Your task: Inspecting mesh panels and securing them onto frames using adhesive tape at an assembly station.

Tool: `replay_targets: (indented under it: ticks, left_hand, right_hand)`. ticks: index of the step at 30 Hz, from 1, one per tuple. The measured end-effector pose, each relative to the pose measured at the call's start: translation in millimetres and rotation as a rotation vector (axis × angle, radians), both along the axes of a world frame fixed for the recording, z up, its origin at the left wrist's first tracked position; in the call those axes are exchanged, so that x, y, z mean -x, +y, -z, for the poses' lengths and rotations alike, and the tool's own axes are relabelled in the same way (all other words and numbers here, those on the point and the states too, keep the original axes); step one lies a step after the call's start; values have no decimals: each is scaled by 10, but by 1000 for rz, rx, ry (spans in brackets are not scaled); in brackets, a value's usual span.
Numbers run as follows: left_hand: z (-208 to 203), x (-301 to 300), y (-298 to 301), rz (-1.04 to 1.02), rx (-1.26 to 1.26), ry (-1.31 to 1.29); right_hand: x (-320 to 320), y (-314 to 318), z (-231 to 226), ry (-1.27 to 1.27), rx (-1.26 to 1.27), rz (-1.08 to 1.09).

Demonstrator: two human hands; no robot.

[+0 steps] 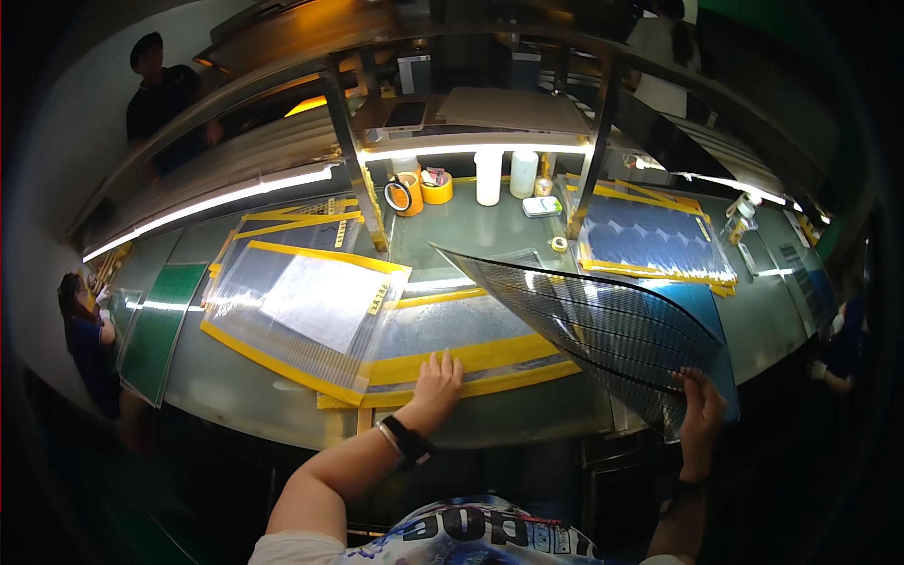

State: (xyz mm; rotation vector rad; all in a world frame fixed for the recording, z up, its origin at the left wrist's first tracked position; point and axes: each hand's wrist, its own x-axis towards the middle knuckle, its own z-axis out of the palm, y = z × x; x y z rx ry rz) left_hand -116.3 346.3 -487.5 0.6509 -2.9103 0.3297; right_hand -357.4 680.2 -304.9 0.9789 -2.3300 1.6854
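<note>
With the clock face centred on the left hand [438, 381], the dark striped sheet [584, 315] hangs bowed above the worktable [527, 421] at two o'clock, its pointed far corner reaching round to twelve. At three o'clock the right hand [699, 405] is closed on the sheet's near edge, fingers curled over it, the thumb's place hard to make out. The left hand lies palm down, fingers extended and slightly parted, on the yellow-taped border of a flat panel [443, 331], with nothing visibly in its grasp. A blue sheet [692, 306] lies between two and three o'clock, and clear yellow-edged sheets [282, 334] are stacked at ten. From its deep curve and gloss, the striped sheet looks light, thin and springy, probably slick and liable to crease or scratch if pinched hard in one spot. It would likely handle best by its edges, one hand at the near corner and the other supporting the far one, leaving the striped face untouched.
</note>
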Motion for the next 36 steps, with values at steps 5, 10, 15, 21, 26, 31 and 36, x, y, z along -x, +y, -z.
replay_targets:
  ticks: [5, 10, 15, 21, 26, 31, 36]
  left_hand:
    - [-152, 225, -133, -72, -323, -144]
    - [-417, 224, 37, 112, -249, -339]
    - [-142, 411, 19, 64, -44, -320]
    - [-148, 465, 111, 86, 65, 28]
    - [-1030, 242, 510, 139, -145, 215]
    - [-2123, -293, 232, 44, -185, 95]
    - [-3294, -1312, -557, -48, -293, 502]
  right_hand:
    - [110, 412, -162, 193, -18, 93]
    - [322, 814, -369, 297, -126, 117]
    - [367, 963, -452, 325, -134, 131]
    - [419, 1118, -535, 405, -105, 238]
    - [663, 1565, -734, 374, -160, 437]
    - [1196, 1970, -580, 610, -391, 721]
    - [1606, 2203, -585, 1051, -850, 804]
